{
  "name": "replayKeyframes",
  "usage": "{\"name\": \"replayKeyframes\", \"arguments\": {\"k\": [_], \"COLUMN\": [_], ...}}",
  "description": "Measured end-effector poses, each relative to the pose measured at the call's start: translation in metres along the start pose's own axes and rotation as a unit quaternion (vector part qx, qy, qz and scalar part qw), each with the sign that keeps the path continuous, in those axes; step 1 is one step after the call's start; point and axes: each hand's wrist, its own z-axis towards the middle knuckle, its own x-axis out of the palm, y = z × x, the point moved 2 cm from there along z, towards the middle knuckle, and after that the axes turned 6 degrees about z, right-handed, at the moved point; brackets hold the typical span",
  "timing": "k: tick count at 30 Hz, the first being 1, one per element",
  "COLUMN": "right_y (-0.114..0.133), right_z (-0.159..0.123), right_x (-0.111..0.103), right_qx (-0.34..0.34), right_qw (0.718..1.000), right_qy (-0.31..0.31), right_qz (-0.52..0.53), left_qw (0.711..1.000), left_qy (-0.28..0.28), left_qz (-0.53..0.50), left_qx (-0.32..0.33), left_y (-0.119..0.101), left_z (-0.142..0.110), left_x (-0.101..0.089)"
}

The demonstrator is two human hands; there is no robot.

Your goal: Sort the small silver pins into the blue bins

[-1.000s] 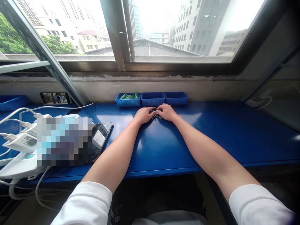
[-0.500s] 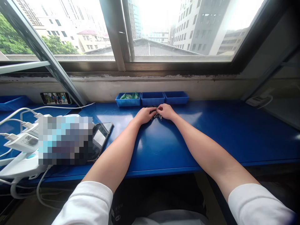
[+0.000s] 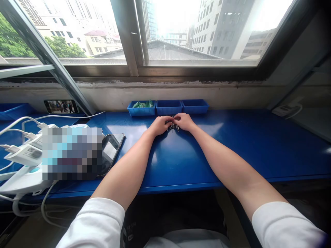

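My left hand (image 3: 160, 124) and my right hand (image 3: 184, 121) rest together on the blue table (image 3: 232, 148), fingertips meeting over a small heap of dark metal parts (image 3: 172, 127). Both hands have curled fingers pinching at the heap; what each pinch holds is too small to make out. Just behind the hands stand three small blue trays: the left tray (image 3: 141, 108) holds green pieces, the middle tray (image 3: 169, 106) and the right tray (image 3: 194, 106) show nothing inside from here.
A smartphone (image 3: 111, 148) lies left of my left forearm, beside a blurred object and white chargers with cables (image 3: 23, 155). Another phone (image 3: 61, 106) leans against the wall at far left. A white device (image 3: 284, 111) sits at the right.
The hands have drawn closer together over the heap, fingertips now touching. Otherwise nothing has moved.
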Motion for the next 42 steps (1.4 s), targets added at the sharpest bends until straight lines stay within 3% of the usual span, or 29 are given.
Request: {"name": "replayKeyframes", "arguments": {"k": [9,19,28,35,42], "right_y": [-0.001,0.004,-0.001,0.009,0.016], "right_z": [0.002,0.0,0.001,-0.001,-0.008], "right_x": [-0.004,-0.005,-0.004,-0.012,-0.013], "right_qx": [0.043,0.052,0.008,-0.052,-0.062], "right_qw": [0.998,0.998,0.999,0.992,0.986], "right_qy": [0.022,0.014,-0.012,-0.115,-0.083], "right_qz": [0.041,0.012,0.039,-0.02,0.128], "left_qw": [1.0,0.999,0.997,0.993,0.985], "left_qy": [-0.003,-0.003,-0.023,-0.106,-0.158], "left_qz": [-0.019,-0.045,-0.061,-0.007,0.028], "left_qx": [-0.012,-0.024,-0.051,-0.05,-0.058], "left_y": [-0.001,0.001,0.001,-0.004,-0.008], "left_z": [-0.001,0.0,-0.001,0.003,0.004], "left_x": [-0.001,0.0,-0.002,-0.006,-0.011]}}
